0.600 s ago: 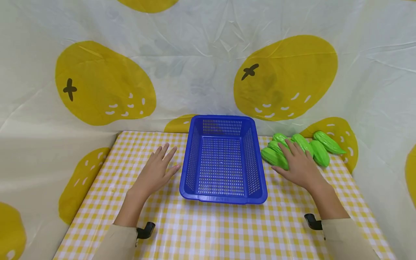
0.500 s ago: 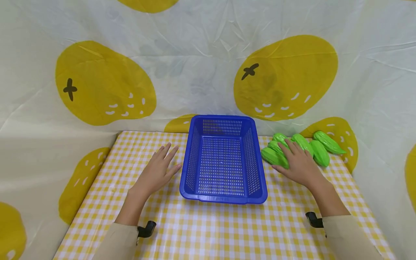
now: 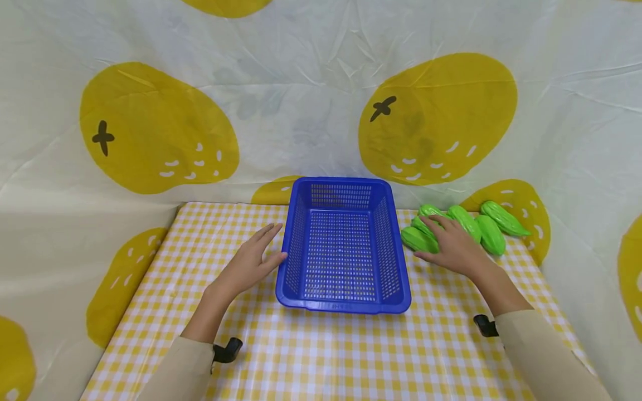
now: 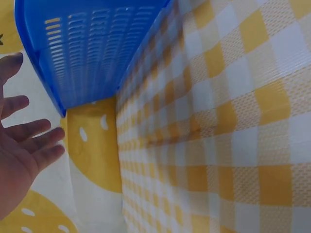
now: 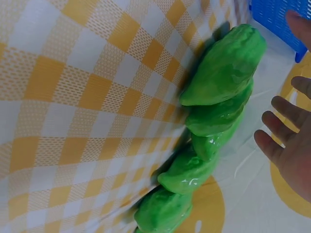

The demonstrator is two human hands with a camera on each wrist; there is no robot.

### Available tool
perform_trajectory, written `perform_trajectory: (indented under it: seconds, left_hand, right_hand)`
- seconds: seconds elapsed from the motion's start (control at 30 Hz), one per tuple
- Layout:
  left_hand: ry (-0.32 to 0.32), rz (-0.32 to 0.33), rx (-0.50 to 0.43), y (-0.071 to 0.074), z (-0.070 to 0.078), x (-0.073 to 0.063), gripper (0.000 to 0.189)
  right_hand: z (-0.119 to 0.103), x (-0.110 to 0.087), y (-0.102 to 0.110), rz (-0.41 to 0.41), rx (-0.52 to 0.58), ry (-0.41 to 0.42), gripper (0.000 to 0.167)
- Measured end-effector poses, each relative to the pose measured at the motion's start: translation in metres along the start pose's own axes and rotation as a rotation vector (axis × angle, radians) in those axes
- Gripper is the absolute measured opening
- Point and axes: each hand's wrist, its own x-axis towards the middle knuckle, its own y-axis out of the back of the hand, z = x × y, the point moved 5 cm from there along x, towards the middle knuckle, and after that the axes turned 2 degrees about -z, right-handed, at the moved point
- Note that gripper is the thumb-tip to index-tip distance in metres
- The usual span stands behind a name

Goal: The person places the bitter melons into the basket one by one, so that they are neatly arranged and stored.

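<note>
A blue plastic basket [image 3: 343,307] with slotted walls stands on the table with nothing inside. My left hand [image 3: 244,266] is just left of it, fingers straight and thumb spread, the tips right at the rim in the head view. Several glossy green, ridged vegetables [image 3: 491,236], long and tapered to a point, lie in a cluster right of the basket. Over this cluster hovers my right hand [image 3: 455,248], fingers extended. The right wrist view shows that hand [image 5: 295,145] apart from the green vegetables [image 5: 226,68]. Neither hand holds anything.
A yellow-and-white checked cloth [image 3: 321,356] covers the table. Behind and beside it hangs a pale curtain [image 3: 301,50] printed with large yellow fruit. One green vegetable [image 3: 504,218] lies at the far right of the cluster, near the table's back edge. Both wrists carry a small black mount.
My left hand has moved right, up to the basket's rim. My right hand has shifted slightly left over the green vegetables. The head view has turned a little; basket and vegetables stay put.
</note>
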Motion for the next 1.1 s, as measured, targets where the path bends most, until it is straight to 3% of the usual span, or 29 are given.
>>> perform_trajectory:
  seconds: [0.27, 0.7, 1.1]
  left_hand:
    - [-0.028, 0.036, -0.179, -0.006, 0.003, 0.003, 0.071]
    - [0.103, 0.008, -0.479, -0.013, -0.004, 0.005, 0.067]
    - [0.106, 0.004, -0.505, -0.017, -0.003, 0.004, 0.062]
  right_hand:
    - [0.004, 0.011, -0.006, -0.047, 0.019, -0.012, 0.098]
    - [0.011, 0.021, -0.017, -0.081, 0.002, -0.027, 0.091]
    - [0.01, 0.023, -0.031, -0.011, -0.06, 0.004, 0.079]
